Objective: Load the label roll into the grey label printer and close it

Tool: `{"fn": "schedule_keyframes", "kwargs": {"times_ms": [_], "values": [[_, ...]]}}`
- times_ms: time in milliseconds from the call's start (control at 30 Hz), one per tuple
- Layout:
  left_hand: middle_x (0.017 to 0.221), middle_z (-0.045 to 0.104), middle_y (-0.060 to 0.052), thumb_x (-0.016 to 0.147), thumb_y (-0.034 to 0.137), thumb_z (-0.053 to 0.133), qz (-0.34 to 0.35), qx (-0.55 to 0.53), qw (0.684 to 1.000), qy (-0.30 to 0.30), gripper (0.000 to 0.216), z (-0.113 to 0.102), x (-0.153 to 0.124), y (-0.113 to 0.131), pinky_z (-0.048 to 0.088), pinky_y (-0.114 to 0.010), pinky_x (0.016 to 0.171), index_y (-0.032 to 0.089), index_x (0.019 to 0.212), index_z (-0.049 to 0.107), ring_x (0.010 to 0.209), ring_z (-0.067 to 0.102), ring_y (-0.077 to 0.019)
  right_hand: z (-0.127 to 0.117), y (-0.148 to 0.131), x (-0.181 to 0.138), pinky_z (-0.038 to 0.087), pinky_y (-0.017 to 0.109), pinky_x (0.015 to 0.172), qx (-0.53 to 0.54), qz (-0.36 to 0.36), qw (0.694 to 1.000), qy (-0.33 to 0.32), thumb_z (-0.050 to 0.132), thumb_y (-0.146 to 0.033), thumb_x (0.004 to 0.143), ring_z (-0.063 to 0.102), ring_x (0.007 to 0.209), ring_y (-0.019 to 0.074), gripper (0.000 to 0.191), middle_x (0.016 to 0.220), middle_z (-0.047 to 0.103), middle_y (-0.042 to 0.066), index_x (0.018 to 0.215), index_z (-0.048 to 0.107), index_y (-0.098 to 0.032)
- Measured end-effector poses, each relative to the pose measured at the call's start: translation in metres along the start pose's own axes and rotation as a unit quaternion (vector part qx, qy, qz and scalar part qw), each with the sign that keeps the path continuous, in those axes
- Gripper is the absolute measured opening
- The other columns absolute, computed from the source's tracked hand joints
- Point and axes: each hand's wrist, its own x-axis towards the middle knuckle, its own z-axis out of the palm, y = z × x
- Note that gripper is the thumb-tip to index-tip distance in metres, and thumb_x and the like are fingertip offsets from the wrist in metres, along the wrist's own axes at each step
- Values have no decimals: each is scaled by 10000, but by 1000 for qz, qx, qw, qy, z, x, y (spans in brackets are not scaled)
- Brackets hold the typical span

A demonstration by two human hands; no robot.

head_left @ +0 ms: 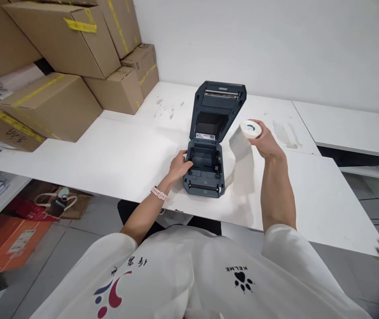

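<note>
A dark grey label printer (pixel 205 167) sits on the white table with its lid (pixel 216 110) raised and its inner bay showing. My left hand (pixel 180 165) grips the printer's left side wall, thumb over the rim and fingers partly hidden behind it. To the right of the lid, my right hand (pixel 265 138) is closed around a white label roll (pixel 251 128), held above the table. A loose strip of label paper (pixel 242 155) hangs from the roll and curves down toward the printer's right side.
Cardboard boxes (pixel 59 102) with yellow tape are stacked at the left end of the table (pixel 136 141). A white wall (pixel 269 48) stands behind. Below left, an orange box (pixel 16 243) rests on the floor. Another white surface (pixel 355 128) adjoins at right.
</note>
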Motion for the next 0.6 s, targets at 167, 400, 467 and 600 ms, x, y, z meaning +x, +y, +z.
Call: {"fn": "schedule_keyframes", "kwargs": {"times_ms": [167, 400, 467, 600], "values": [[823, 650, -22, 743, 217, 623, 2, -27, 1000, -8, 657, 0, 2, -3, 426, -299, 669, 187, 1394, 543, 747, 612, -196, 15, 63, 30, 507, 515, 1104, -10, 96, 995, 30, 880, -280, 370, 621, 1244, 334, 933, 1244, 683, 86, 1249, 574, -216], [770, 601, -3, 744, 217, 608, 14, -37, 999, -6, 653, 2, 5, -9, 410, -301, 638, 181, 1392, 539, 698, 570, -186, -4, 83, -4, 434, 514, 1191, 25, 97, 995, 23, 852, -426, 577, 556, 1399, 310, 897, 1470, 598, 109, 1397, 519, -278], [769, 600, 1, 742, 216, 606, 14, -45, 999, -10, 647, 3, 5, -10, 406, -298, 635, 187, 1384, 537, 689, 566, -180, -18, 82, -32, 413, 505, 1212, 59, 71, 996, 21, 803, -470, 672, 517, 1457, 286, 816, 1547, 553, 88, 1422, 512, -336], [785, 610, 5, 743, 217, 594, 17, -59, 998, -18, 631, 4, 7, -13, 407, -290, 636, 203, 1371, 525, 695, 580, -174, -24, 75, -84, 484, 502, 1134, 43, 91, 993, -60, 857, -473, 686, 617, 1337, 281, 745, 1443, 657, 93, 1365, 587, -327]]}}
